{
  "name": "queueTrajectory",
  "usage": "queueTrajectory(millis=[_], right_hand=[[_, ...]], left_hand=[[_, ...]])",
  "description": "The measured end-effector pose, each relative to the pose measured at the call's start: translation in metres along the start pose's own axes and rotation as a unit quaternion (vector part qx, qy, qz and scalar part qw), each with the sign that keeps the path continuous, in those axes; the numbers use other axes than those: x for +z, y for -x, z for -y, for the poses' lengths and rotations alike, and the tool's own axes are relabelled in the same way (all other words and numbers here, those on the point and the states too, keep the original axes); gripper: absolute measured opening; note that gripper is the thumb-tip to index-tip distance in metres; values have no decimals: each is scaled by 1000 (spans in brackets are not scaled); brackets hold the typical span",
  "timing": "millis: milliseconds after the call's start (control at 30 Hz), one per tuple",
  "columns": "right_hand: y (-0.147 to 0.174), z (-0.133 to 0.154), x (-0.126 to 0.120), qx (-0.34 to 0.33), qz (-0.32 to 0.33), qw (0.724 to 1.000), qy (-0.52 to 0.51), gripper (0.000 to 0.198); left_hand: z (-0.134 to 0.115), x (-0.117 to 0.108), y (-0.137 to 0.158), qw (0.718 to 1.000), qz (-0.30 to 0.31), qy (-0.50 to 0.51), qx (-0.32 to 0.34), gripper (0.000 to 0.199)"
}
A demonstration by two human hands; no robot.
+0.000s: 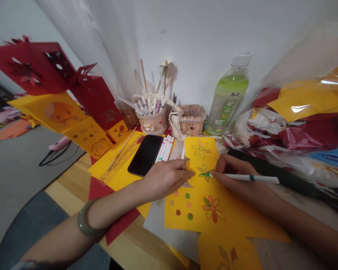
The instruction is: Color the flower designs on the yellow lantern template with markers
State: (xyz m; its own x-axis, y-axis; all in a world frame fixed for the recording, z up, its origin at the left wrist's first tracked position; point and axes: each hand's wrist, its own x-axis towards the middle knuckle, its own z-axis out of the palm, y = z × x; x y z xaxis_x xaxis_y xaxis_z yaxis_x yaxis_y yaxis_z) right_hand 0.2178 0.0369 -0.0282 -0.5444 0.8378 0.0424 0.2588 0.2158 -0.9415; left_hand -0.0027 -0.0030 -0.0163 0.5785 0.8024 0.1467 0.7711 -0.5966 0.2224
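Observation:
My right hand (236, 176) is closed around a white marker (253, 178) with a green band. The marker's tip touches a flower drawing (205, 173) that is partly filled with green, on a cut-out sheet of yellow card (186, 221). My left hand (171, 175) lies on the card's left edge, fingers stretched toward that flower and holding nothing. Below it on the card, a larger flower (213, 209) is coloured orange and green, beside several small coloured shapes. An outlined flower (201, 149) is at the top, and another is partly cut off at the bottom.
Left of the card are a black phone (145, 155) and several white markers (166, 147). Behind stand a basket of pens (153, 122), a second basket (192, 122) and a green drink bottle (228, 97). Red and yellow paper boxes (84, 135) stack at left; plastic bags (304, 116) fill the right.

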Motion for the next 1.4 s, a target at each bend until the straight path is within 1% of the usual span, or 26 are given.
queueTrajectory(millis=[600,867,967,1300,1400], right_hand=[[0,5,1,-3,5,1000,-9,24],[0,4,1,8,3,1000,-23,25],[0,4,0,3,14,1000,-23,25],[0,1,0,1,-2,1000,-15,25],[0,1,0,1,6,1000,-18,24]], left_hand=[[0,0,0,1000,6,1,0,26],[0,-1,0,1000,7,4,-1,26],[0,-1,0,1000,8,3,-2,26],[0,-1,0,1000,8,-1,-3,26],[0,-1,0,1000,6,1,-2,26]])
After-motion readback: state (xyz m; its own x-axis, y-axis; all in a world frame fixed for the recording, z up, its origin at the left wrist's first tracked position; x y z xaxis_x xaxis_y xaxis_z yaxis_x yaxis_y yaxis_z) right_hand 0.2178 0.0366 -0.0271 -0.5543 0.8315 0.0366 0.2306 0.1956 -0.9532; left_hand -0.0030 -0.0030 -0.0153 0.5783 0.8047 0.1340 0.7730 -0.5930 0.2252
